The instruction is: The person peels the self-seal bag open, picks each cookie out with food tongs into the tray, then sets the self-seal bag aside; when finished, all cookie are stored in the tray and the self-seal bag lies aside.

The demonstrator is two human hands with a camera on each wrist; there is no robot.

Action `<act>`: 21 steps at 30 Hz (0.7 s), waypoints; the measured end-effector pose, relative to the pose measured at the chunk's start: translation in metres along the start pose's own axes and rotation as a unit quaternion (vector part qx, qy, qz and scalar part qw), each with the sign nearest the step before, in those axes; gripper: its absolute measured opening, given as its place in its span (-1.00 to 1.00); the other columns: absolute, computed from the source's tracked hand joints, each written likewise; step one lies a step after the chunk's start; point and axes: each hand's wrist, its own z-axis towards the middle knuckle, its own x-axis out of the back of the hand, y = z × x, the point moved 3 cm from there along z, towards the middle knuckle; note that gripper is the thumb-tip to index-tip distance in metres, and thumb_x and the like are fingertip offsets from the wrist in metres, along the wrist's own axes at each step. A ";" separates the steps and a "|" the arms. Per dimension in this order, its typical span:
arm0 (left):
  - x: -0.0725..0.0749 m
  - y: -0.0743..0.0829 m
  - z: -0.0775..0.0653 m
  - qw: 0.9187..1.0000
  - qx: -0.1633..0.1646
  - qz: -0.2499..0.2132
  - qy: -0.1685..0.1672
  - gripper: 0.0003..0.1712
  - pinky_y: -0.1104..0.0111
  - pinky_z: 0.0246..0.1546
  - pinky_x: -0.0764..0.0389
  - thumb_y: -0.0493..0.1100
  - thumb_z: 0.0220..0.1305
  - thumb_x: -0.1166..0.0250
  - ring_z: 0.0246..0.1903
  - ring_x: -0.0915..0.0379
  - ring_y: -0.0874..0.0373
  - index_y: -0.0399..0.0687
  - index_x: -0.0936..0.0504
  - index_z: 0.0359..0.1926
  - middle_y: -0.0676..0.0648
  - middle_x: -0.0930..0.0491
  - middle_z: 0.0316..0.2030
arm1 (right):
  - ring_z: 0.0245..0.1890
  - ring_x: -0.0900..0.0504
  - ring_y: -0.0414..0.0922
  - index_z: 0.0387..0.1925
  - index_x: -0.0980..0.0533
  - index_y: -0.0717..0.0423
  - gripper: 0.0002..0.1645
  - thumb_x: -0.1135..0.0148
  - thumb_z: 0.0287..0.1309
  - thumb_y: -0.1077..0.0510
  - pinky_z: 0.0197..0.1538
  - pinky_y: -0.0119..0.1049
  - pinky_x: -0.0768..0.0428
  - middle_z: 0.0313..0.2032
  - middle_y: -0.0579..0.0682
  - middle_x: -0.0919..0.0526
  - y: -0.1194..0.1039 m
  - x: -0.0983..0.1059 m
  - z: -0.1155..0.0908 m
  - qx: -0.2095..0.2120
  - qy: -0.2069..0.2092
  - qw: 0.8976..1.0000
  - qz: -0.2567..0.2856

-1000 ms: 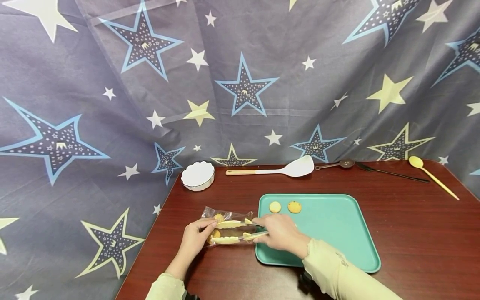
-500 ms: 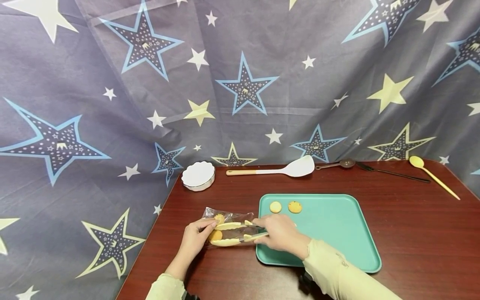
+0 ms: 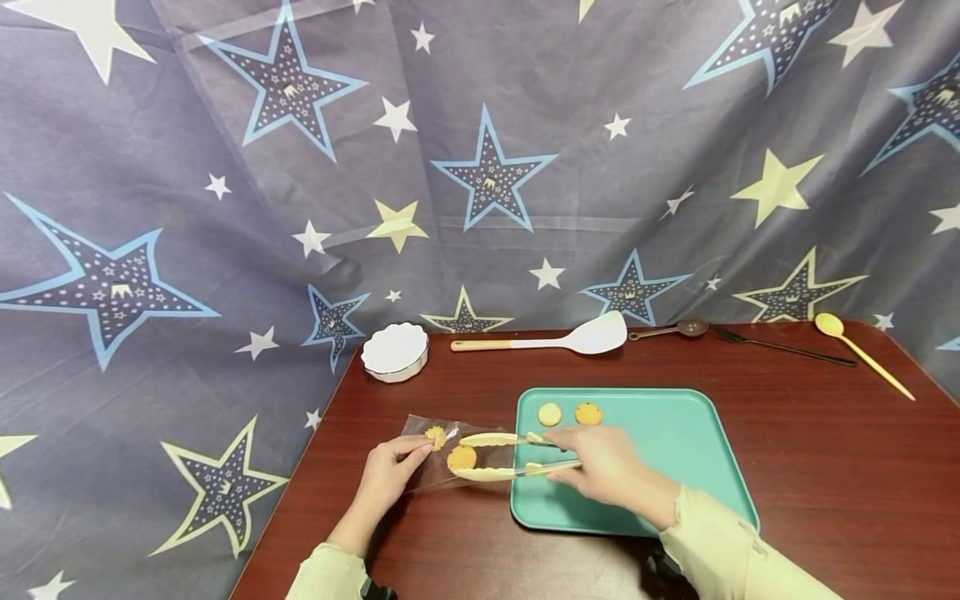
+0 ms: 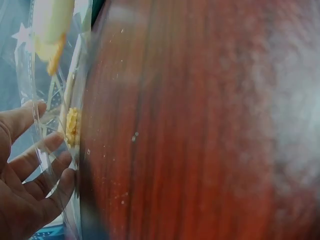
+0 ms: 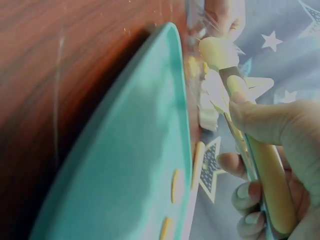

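Note:
My left hand (image 3: 390,477) pinches the left part of a clear plastic bag (image 3: 429,477) between thumb and fingers. Inside the bag, beside my fingertips, is a flower-shaped cookie (image 3: 436,438), also visible in the left wrist view as a yellow cookie (image 4: 73,127). My right hand (image 3: 611,465) grips a pair of tongs (image 3: 487,475) with cream tips and metal arms. A round golden cookie (image 3: 461,458) lies between the tong tips, over the bag. In the right wrist view, my right hand (image 5: 295,135) wraps round the tongs' handle (image 5: 272,190).
A teal tray (image 3: 660,467) carries two round cookies, a pale one (image 3: 550,414) and a speckled one (image 3: 588,413). Along the back lie a white fluted dish (image 3: 395,352), a white spatula (image 3: 592,335), a brown measuring spoon (image 3: 692,327), a black knife (image 3: 787,346) and a yellow spoon (image 3: 862,354).
My right hand and the tongs have moved right, over the tray's left edge. The round cookie has come along between the tips, away from my left fingers. The left hand has stayed put.

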 end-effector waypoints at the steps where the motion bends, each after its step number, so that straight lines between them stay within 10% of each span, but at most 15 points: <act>1: 0.000 0.000 0.000 1.000 0.002 0.001 -0.002 -0.89 0.11 0.05 -0.55 -0.23 0.16 -0.41 -0.06 -0.63 0.01 -0.08 -0.81 -0.27 -0.03 -0.73 -0.21 | -0.09 -0.69 -0.05 0.08 -0.62 0.09 -0.35 -0.49 -0.04 -0.11 -0.28 -0.11 -0.66 -0.04 -0.01 -0.71 0.002 0.004 -0.003 -0.002 0.001 1.000 0.003; 10: 0.000 -0.002 0.003 1.000 -0.006 0.013 0.000 -0.89 0.09 0.05 -0.54 -0.26 0.14 -0.43 -0.07 -0.64 0.00 -0.09 -0.81 -0.27 -0.03 -0.73 -0.21 | -0.12 -0.70 -0.04 0.06 -0.64 0.07 -0.36 -0.52 -0.08 -0.09 -0.18 -0.07 -0.65 -0.07 -0.01 -0.72 0.034 0.046 -0.044 -0.052 0.040 0.998 0.000; 21: 0.002 -0.002 0.004 1.000 0.006 0.012 -0.009 -0.88 0.08 0.07 -0.53 -0.20 0.16 -0.42 -0.03 -0.62 0.01 -0.07 -0.81 -0.25 -0.03 -0.73 -0.19 | -0.47 -0.60 -0.17 0.09 -0.63 0.01 -0.31 -0.49 -0.08 -0.21 -0.56 -0.18 -0.45 -0.24 -0.04 -0.73 0.100 0.088 -0.103 -0.183 0.038 0.981 -0.052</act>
